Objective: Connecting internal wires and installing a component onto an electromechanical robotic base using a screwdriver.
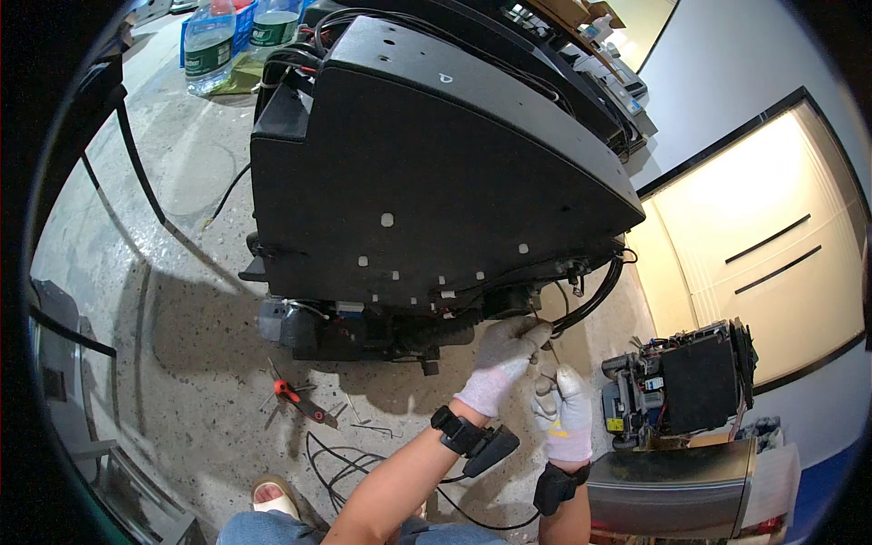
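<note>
- Down on the floor (pixel 182 300), a person crouched before a big black machine housing (pixel 427 182) that lay tipped over, its underside wiring facing them.
- Both hands wore light grey knit gloves, each wrist carrying a black strapped-on device.
- Left hand (pixel 502 361) reached up and forward to the lower right edge of the housing, its fingers closed in a pinch on what looked like a thin wire or small fitting (pixel 542 329); the pinched piece was too small to name for certain.
- Right hand (pixel 565 409) sat just below and to the right of the left one, fingers curled loosely upward; whether it held anything I could not tell.
- A bundle of black cables (pixel 595 291) curved out from the housing's corner just above and right of the left hand, its run sweeping from upper right down toward the fingertips.
- So the left hand was the nearer one, touching the work; the right was close beneath, apart from it.
- Lying on the floor to the left were a red-handled tool (pixel 295 397), a few loose hex keys (pixel 377 427), and a loop of black cord (pixel 336 463).
- Water bottles (pixel 211 45) stood far behind the housing; another opened device (pixel 681 381) rested to the right.
</note>
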Available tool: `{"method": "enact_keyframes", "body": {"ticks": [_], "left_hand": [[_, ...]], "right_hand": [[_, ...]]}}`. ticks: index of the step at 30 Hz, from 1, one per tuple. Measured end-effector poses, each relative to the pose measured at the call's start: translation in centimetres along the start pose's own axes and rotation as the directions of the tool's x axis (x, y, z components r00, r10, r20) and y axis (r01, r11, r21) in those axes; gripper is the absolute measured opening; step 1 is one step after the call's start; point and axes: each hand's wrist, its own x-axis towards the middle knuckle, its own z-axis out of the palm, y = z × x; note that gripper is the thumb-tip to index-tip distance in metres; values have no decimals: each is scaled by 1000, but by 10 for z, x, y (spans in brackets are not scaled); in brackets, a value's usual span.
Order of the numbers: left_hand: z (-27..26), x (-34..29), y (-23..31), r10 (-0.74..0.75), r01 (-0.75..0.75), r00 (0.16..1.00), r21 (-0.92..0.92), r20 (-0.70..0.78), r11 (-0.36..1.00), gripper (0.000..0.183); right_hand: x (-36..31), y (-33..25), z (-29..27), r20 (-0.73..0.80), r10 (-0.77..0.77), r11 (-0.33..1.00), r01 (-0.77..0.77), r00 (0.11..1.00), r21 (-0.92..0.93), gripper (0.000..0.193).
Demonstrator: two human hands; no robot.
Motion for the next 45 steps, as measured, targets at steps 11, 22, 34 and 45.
{"method": "enact_keyframes", "body": {"ticks": [11, 22, 34, 45], "left_hand": [[-3, 2, -5, 19, -22, 999, 62, 43, 998, 23], [-6, 3, -4, -98, 129, 984, -219, 147, 967, 20], [-8, 6, -3, -6, 3, 999, 85, 33, 996, 22], [-8, 2, 4, 49, -50, 999, 155, 13, 987, 26]], "right_hand": [[6, 11, -7, 288, -661, 71, 440, 693, -895, 29], [0, 2, 13, -85, -360, 610, 165, 929, -775, 25], [2, -5, 1, -30, -79, 981, 73, 996, -182, 28], [0, -21, 24, -108, -71, 717, -24, 992, -696, 22]]}}
